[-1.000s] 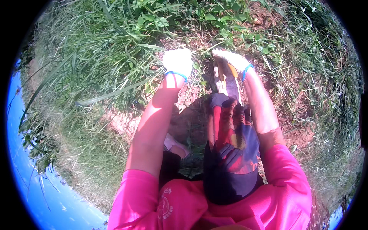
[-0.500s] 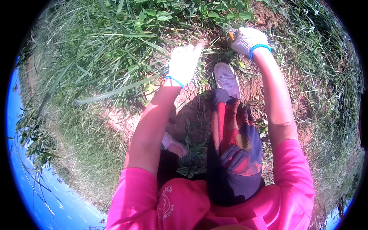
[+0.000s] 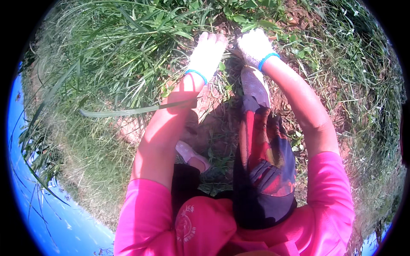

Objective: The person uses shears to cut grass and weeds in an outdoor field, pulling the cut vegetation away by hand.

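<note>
Both my hands wear white knitted gloves with blue cuffs and are low at the weeds, a small gap between them. My left hand (image 3: pixel 208 53) has its fingers curled down at the edge of a grass clump (image 3: pixel 141 51); what they close on is hidden. Just right of it, my right hand (image 3: pixel 255 48) is closed, its palm side turned away, so its hold cannot be made out. Dry stems and reddish soil lie between the two. Directly below my right hand is the toe of my light mesh shoe (image 3: pixel 255 83).
Broad-leaved weeds (image 3: pixel 243 15) grow beyond my hands. Bare reddish soil (image 3: pixel 299 17) shows at the upper right, with tangled grass (image 3: pixel 354 55) farther right. A long grass blade (image 3: pixel 124 112) crosses in front of my left forearm. My other shoe (image 3: pixel 188 154) is set back on the left.
My right hand has moved left, close to my left hand; the orange bit seen at its fingers is now out of sight. My left hand has shifted slightly up and its fingers have curled.
</note>
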{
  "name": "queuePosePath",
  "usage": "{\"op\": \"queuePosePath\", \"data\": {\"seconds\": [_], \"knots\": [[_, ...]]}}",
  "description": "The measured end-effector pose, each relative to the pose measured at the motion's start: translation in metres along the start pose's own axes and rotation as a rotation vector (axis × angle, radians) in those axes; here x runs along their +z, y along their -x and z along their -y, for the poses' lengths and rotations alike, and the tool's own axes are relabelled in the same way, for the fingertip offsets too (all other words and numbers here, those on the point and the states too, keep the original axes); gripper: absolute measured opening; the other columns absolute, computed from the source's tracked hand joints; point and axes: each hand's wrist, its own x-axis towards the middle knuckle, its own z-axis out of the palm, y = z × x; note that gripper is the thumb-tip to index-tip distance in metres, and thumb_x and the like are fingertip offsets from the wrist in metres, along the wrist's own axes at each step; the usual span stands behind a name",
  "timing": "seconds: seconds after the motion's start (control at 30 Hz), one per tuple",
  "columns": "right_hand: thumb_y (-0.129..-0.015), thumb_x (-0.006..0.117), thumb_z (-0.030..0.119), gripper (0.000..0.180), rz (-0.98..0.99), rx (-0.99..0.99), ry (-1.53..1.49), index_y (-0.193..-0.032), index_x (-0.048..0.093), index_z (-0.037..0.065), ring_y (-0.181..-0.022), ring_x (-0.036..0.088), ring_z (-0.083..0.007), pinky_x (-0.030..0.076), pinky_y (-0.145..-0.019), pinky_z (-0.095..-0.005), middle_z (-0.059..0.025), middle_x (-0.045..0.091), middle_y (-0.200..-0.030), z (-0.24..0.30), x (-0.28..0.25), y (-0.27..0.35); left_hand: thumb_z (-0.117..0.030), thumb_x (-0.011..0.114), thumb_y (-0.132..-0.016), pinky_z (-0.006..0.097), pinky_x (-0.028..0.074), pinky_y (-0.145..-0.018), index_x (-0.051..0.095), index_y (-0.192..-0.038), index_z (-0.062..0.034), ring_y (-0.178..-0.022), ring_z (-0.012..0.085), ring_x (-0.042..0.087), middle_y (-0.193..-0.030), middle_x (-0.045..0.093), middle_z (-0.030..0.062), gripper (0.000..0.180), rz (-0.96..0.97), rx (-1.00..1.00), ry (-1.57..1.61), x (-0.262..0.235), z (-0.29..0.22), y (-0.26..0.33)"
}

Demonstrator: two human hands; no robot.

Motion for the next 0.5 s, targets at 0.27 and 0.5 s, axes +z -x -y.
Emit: {"op": "queuePosePath", "data": {"seconds": [0.27, 0.5], "knots": [[-0.076, 0.066, 0.027, 0.031, -0.031, 0.053, -0.081, -0.098, 0.062, 0.006, -0.087, 0.066, -0.0297, 0.047, -0.076, -0.0425, -0.0155, 0.066, -0.096, -0.013, 0.011, 0.035, -0.018, 0.052, -0.085, 0.043, 0.04, -0.099, 0.071, -0.094, -0.0119, -0.107, 0.027, 0.059, -0.1, 0.069, 0.0079, 0.022, 0.579, -0.053, 0.025, 0.008, 0.009, -0.029], [-0.073, 0.062, 0.07, 0.076, 0.19, 0.496, -0.792, -0.089, 0.066, -0.004, -0.08, 0.067, -0.0293, 0.052, -0.075, -0.0388, -0.018, 0.069, -0.087, -0.011, -0.026, 0.091, -0.037, 0.05, -0.086, 0.045, 0.053, -0.08, 0.066, -0.101, -0.0092, -0.091, 0.037, 0.066, -0.099, 0.069, 0.0169, 0.035, 0.814, -0.218, 0.448, 0.012, 0.011, 0.0]]}}
